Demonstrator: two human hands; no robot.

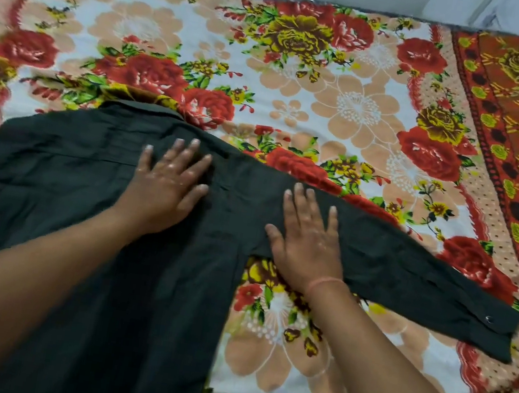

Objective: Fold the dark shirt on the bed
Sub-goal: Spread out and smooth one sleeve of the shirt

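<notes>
Head view: both hands (169, 178) pressed flat on the dark shirt (58, 191).

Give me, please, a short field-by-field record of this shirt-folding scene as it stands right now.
surface: bed with floral bedsheet
garment: dark shirt, spread flat, collar away from the person
sleeve: stretched out to the right, cuff with a button
left hand: flat, palm down near the shoulder
right hand: flat on the sleeve near the armpit
wrist: pink band on the right
fold: none visible
</notes>
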